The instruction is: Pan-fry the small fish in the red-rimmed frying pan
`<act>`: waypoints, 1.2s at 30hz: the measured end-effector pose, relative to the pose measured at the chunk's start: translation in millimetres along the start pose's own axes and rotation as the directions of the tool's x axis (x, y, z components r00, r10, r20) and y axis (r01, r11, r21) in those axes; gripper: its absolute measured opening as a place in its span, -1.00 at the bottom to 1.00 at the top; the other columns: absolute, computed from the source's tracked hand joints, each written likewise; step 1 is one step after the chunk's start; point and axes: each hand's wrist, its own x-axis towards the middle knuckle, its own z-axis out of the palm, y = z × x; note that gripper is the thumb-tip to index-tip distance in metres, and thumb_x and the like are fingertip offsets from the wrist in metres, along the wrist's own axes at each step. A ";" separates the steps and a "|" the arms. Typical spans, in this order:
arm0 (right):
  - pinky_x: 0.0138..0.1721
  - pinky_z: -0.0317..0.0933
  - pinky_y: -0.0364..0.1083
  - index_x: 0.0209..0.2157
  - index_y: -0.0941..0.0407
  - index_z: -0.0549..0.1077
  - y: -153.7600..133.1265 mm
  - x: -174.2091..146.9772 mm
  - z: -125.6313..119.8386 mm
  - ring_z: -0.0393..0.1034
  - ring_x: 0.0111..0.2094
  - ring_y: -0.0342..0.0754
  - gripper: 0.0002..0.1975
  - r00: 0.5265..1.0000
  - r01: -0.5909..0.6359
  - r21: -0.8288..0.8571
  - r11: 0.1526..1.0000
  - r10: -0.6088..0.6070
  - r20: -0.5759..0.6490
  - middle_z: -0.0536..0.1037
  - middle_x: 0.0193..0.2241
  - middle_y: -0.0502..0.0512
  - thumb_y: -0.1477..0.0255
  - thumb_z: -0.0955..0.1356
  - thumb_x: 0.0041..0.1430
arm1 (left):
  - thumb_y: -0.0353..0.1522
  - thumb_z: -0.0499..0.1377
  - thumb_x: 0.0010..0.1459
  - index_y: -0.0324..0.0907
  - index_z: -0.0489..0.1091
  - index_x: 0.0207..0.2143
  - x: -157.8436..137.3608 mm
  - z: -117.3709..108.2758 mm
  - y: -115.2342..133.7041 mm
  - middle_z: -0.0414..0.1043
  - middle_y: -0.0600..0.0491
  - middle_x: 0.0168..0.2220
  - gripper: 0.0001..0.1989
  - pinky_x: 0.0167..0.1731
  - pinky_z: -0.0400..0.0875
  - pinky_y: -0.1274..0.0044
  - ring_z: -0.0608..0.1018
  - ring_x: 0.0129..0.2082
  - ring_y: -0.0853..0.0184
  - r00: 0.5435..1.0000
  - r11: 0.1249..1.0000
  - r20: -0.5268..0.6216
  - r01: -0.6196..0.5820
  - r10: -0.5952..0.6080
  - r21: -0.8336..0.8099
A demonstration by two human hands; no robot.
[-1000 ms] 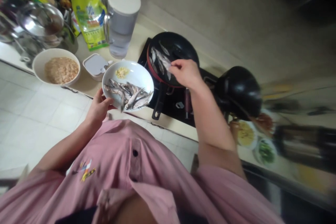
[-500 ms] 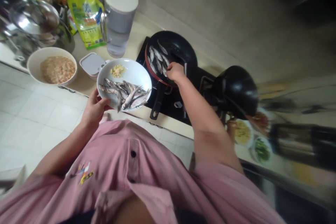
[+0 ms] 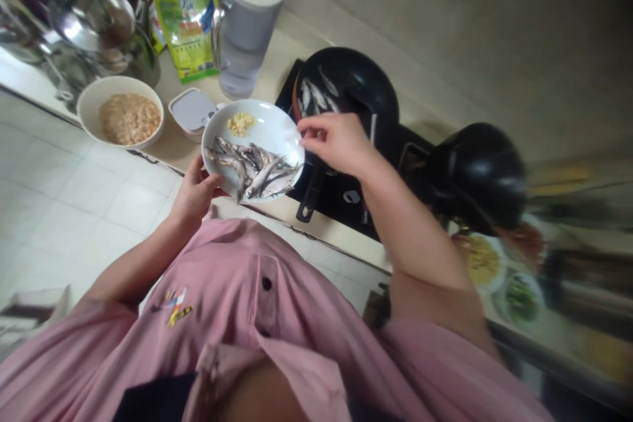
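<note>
Over the bench's [image 3: 341, 232] front edge, the left hand [image 3: 195, 190] is pinching the plate [image 3: 271, 117] of fish [image 3: 257, 169], while the right hand [image 3: 341, 138] is hanging beside it, pinching or not I can't tell.

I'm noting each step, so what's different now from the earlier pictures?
The right hand has let go among the fish in the pan and moved left to the rim of the plate. The left hand still holds the plate; the pan stays put.
</note>
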 end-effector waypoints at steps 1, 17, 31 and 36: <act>-0.06 0.25 0.00 -0.02 0.08 0.59 -13.9 -4.1 0.1 0.45 -0.16 0.04 -0.66 0.993 0.090 0.010 0.996 -0.091 0.078 0.59 -0.15 0.13 0.48 0.34 0.18 | -0.42 0.25 -0.16 -0.17 0.37 -0.03 0.2 0.9 0.3 0.52 0.06 -0.31 -0.46 -0.39 0.58 0.46 0.60 -0.37 0.27 1.000 1.000 0.009 -0.005 0.005 0.005; -0.30 0.06 -0.07 -0.05 0.18 0.48 -64.5 -28.9 7.4 0.39 -0.13 0.02 -0.71 0.910 0.267 -0.234 0.935 -0.165 0.380 0.51 -0.10 0.22 0.52 0.17 0.39 | -0.43 0.29 -0.18 -0.19 0.37 0.01 2.8 12.9 3.7 0.52 0.06 -0.33 -0.40 -0.43 0.58 0.48 0.59 -0.42 0.29 0.997 0.999 0.074 0.036 -0.036 -0.001; -0.11 0.22 -0.10 -0.08 0.15 0.57 15.3 -25.9 -24.1 0.45 -0.21 -0.02 -0.71 0.974 -0.214 0.000 0.977 0.214 -0.074 0.63 -0.20 0.15 0.48 0.26 0.28 | -0.43 0.29 -0.17 -0.18 0.40 -0.03 5.9 15.8 3.7 0.54 0.06 -0.32 -0.45 -0.36 0.61 0.45 0.61 -0.38 0.29 0.998 1.000 0.066 0.022 -0.022 0.010; 0.02 0.26 -0.03 -0.08 0.25 0.60 82.5 -5.9 -7.8 0.46 -0.07 0.08 -0.70 0.747 -0.663 -0.176 0.727 0.658 -0.093 0.62 -0.10 0.32 0.52 0.29 0.26 | -0.44 0.29 -0.18 -0.18 0.39 -0.05 2.2 10.5 10.6 0.52 0.09 -0.34 -0.46 -0.32 0.62 0.41 0.61 -0.39 0.28 1.000 1.000 0.006 0.003 -0.004 0.006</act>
